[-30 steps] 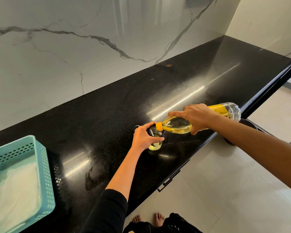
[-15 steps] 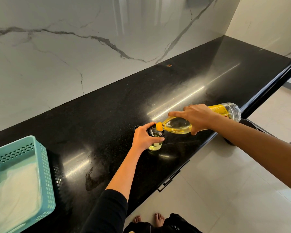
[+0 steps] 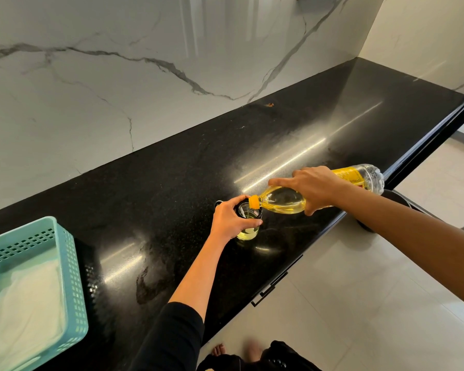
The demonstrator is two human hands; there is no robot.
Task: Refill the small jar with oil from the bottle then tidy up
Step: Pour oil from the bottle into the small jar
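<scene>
Right hand (image 3: 315,189) is wrapped around the tilted bottle (image 3: 284,200), whose neck is held over the small jar (image 3: 248,223), gripped by the left hand (image 3: 232,220) on the countertop (image 3: 172,183). If tilted further, oil could be spilled past the narrow mouth.

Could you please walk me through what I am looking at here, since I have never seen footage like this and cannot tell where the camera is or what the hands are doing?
There is no machine: a person is working with two bare hands. The one picture comes from a wide-angle camera worn on the person's head, looking forward and down, so the arms reach in from the bottom and right.

The left hand steadies a small clear glass jar standing on the polished black stone counter. The right hand holds a clear plastic bottle of yellow oil, tipped almost level, its yellow spout over the jar's mouth. The jar already holds some oil.

At the far left of the counter sits a turquoise perforated plastic basket with a white cloth inside. Behind is a white marble wall.
</scene>
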